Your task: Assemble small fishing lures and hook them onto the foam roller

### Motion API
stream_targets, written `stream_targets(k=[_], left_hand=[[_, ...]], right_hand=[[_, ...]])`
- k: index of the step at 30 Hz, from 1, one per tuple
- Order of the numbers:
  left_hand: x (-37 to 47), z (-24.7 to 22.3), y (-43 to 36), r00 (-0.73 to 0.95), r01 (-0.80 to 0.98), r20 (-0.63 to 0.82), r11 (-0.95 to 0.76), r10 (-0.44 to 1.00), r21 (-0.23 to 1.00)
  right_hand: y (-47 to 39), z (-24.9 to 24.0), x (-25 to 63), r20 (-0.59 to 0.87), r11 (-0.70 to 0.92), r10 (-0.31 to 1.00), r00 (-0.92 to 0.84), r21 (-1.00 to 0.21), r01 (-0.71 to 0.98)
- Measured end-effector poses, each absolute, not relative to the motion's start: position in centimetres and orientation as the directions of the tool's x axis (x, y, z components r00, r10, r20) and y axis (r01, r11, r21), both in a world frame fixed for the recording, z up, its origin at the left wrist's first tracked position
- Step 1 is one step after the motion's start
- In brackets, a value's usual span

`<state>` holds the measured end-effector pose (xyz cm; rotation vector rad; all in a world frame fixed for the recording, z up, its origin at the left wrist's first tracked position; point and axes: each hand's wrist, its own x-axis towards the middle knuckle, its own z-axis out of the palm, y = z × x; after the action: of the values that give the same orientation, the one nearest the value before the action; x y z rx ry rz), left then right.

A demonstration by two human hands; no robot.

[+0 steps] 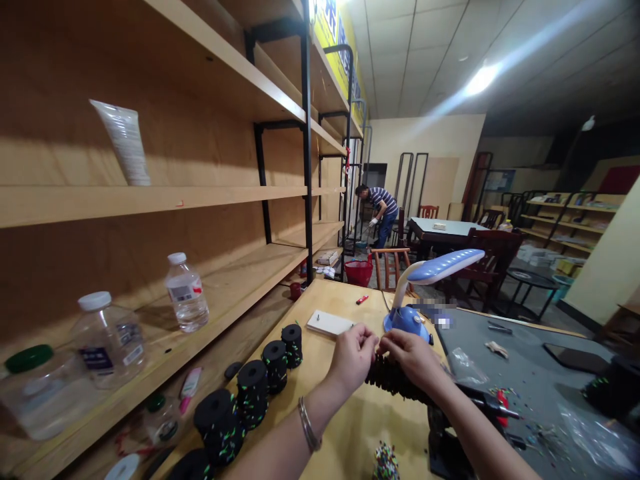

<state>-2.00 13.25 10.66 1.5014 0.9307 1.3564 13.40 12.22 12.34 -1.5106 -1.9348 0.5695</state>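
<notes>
My left hand (355, 353) and my right hand (407, 357) meet above the light wooden table (320, 427), thumbs and fingertips pinched close together. What lies between the fingertips is too small to make out. Just below them, partly behind my right hand and forearm, is a dark ridged, coiled piece (383, 375). Black spools (253, 393) wound with cord and dotted with small green and light bits stand in a row left of my left forearm. Nearer to me lies a heap of small multicoloured pieces (386, 461).
A blue desk lamp (407, 323) stands behind my hands, beside a white block (329, 323). On the right, a grey mat (545, 400) carries scattered bits, plastic bags and a phone (575, 358). Wooden shelves (220, 287) with bottles line the left. A person (383, 210) bends over in the background.
</notes>
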Motion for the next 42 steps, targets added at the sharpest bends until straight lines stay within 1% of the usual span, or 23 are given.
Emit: stream_targets(k=[4, 6, 8, 11, 14, 18, 22, 26, 30, 32, 34, 36, 38, 39, 40, 42], left_hand=[[-4.2, 9.7, 14.9, -0.030, -0.068, 0.310, -0.311, 0.950, 0.948], [-5.0, 8.0, 15.6, -0.094, -0.113, 0.255, -0.264, 0.963, 0.958], [-5.2, 5.5, 15.8, -0.107, -0.159, 0.165, -0.180, 0.981, 0.971], [-3.9, 1.5, 15.2, -0.032, -0.207, 0.001, -0.007, 0.999, 0.978], [-1.2, -1.3, 14.0, 0.060, -0.235, -0.084, 0.096, 0.995, 0.967], [1.7, -2.3, 12.8, 0.153, -0.227, -0.109, 0.143, 0.982, 0.963], [1.9, -1.8, 13.0, 0.239, -0.163, -0.072, 0.113, 0.968, 0.980], [0.8, -1.6, 13.4, 0.299, -0.108, -0.023, 0.058, 0.954, 0.992], [-0.9, -1.3, 11.6, 0.369, -0.069, -0.013, 0.041, 0.929, 0.997], [-1.8, -0.6, 10.1, 0.382, -0.022, -0.016, 0.026, 0.924, 0.999], [-2.7, 0.5, 8.6, 0.359, 0.061, 0.025, -0.050, 0.933, 0.997], [-3.3, 1.8, 7.4, 0.339, 0.115, 0.095, -0.142, 0.936, 0.983], [-3.5, 3.0, 6.5, 0.333, 0.099, 0.124, -0.166, 0.935, 0.981], [-3.4, 3.4, 6.2, 0.338, 0.072, 0.118, -0.150, 0.934, 0.986], [-3.2, 3.8, 5.9, 0.346, 0.041, 0.102, -0.123, 0.933, 0.992], [-2.8, 4.4, 5.5, 0.374, -0.018, 0.067, -0.065, 0.925, 0.998]], right_hand=[[15.2, 11.6, 14.7, 0.051, 0.156, 0.984, -0.170, -0.705, 0.692], [16.8, 11.1, 15.3, -0.009, 0.117, 0.985, -0.170, -0.691, 0.713], [18.2, 10.4, 15.8, -0.076, 0.087, 0.981, -0.181, -0.662, 0.745], [19.8, 9.3, 16.0, -0.214, 0.041, 0.953, -0.213, -0.606, 0.795], [20.7, 8.5, 16.0, -0.349, 0.002, 0.908, -0.234, -0.553, 0.833], [21.2, 8.1, 15.9, -0.452, -0.017, 0.858, -0.245, -0.501, 0.865], [21.3, 8.0, 15.8, -0.505, -0.011, 0.824, -0.257, -0.467, 0.884], [21.2, 7.9, 15.6, -0.502, 0.006, 0.827, -0.252, -0.442, 0.897], [20.8, 9.1, 15.5, -0.409, 0.015, 0.888, -0.212, -0.435, 0.900], [20.0, 10.6, 15.8, -0.295, 0.031, 0.940, -0.173, -0.429, 0.903], [18.3, 12.5, 16.2, -0.123, 0.063, 0.984, -0.125, -0.415, 0.908], [15.6, 14.1, 16.6, 0.048, 0.086, 0.996, -0.073, -0.399, 0.913], [12.1, 14.4, 16.6, 0.134, 0.078, 0.991, -0.026, -0.394, 0.916], [10.4, 14.0, 16.4, 0.149, 0.065, 0.989, 0.003, -0.449, 0.891], [8.7, 13.2, 16.0, 0.102, 0.043, 0.995, 0.015, -0.544, 0.838], [6.2, 10.9, 14.8, -0.070, -0.028, 0.997, -0.042, -0.776, 0.631]])
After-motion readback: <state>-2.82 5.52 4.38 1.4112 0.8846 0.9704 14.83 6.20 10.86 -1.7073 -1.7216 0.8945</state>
